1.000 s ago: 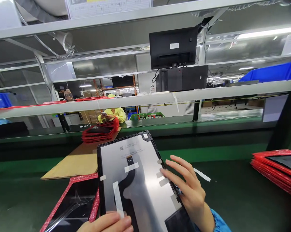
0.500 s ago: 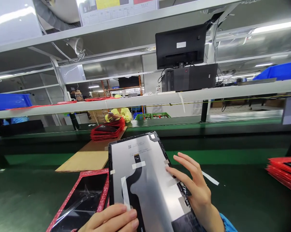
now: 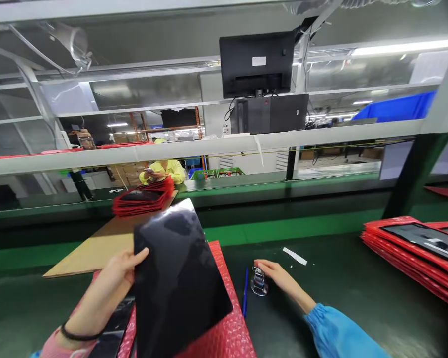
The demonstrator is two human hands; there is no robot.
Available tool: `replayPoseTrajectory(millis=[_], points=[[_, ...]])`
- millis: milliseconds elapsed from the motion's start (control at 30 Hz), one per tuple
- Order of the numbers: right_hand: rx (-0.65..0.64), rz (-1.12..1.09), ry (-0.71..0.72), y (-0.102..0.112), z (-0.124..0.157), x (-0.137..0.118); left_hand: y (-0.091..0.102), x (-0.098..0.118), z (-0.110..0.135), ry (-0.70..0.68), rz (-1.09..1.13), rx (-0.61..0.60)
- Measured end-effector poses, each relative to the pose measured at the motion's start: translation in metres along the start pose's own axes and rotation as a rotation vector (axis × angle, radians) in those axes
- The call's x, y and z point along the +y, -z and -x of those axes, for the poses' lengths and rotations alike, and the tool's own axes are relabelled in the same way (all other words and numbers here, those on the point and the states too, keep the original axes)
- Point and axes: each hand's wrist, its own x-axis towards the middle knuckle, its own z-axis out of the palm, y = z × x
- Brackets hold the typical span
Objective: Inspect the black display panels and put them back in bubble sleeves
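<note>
My left hand (image 3: 121,271) grips a glossy black tablet screen (image 3: 179,278) by its left edge, thumb across the face. The screen is tilted up over a red bubble-wrap sleeve (image 3: 233,311). On the bench to the right, the fingers of my right hand (image 3: 274,273) are closed at the top of a small suction cup (image 3: 259,284) with a round base and shiny metal parts. A blue pen (image 3: 245,293) lies just left of the suction cup. Behind my left forearm, another dark screen (image 3: 114,323) in red wrap is partly hidden.
Red sleeves holding screens (image 3: 413,253) are stacked at right; another red stack (image 3: 144,196) stands on a brown board (image 3: 93,248) at back left. A white strip (image 3: 294,256) lies on the green bench. A shelf rail (image 3: 194,156) crosses ahead. Beyond sits a person in yellow (image 3: 168,170).
The tablet screen has turned from its silver back to its black face and is now held by my left hand alone. My right hand has left it for the suction cup. The view has shifted right.
</note>
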Motion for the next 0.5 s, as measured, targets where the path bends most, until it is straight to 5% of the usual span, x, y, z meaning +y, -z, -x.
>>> replayPoseTrajectory(millis=[133,267,500], points=[[-0.117,-0.026,-0.048,-0.008,-0.001,0.015,-0.013,-0.042,-0.014,0.21,0.042,-0.139],[-0.091,-0.012,-0.053,-0.008,-0.004,0.021,-0.019,-0.077,-0.013,0.293,0.045,-0.18],[0.165,0.074,0.041,-0.021,0.02,-0.002,-0.006,-0.07,-0.013,0.301,-0.02,0.003]])
